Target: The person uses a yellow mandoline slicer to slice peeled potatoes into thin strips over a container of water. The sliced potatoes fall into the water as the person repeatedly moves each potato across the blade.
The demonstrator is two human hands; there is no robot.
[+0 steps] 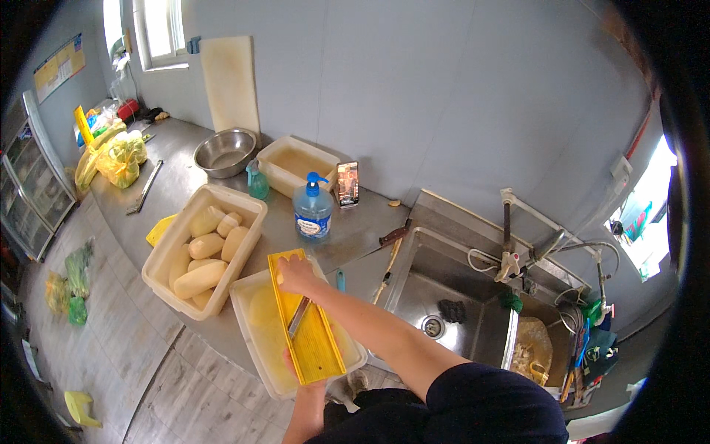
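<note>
A yellow mandoline slicer with a slanted metal blade lies tilted across a pale plastic tub. My left hand grips its lower end from beneath, with most of the fingers hidden. At the upper end, my right hand is closed over a pale piece of vegetable, mostly covered by the fingers, against the slicer's face. Yellowish contents show in the tub under the slicer. To the left, a second plastic tub holds several large peeled root vegetables, perhaps potatoes.
A blue pump bottle, phone, spray bottle, steel bowl and liquid-filled tub stand behind. A brown-handled knife lies by the steel sink. Yellow bags sit at the counter's far left.
</note>
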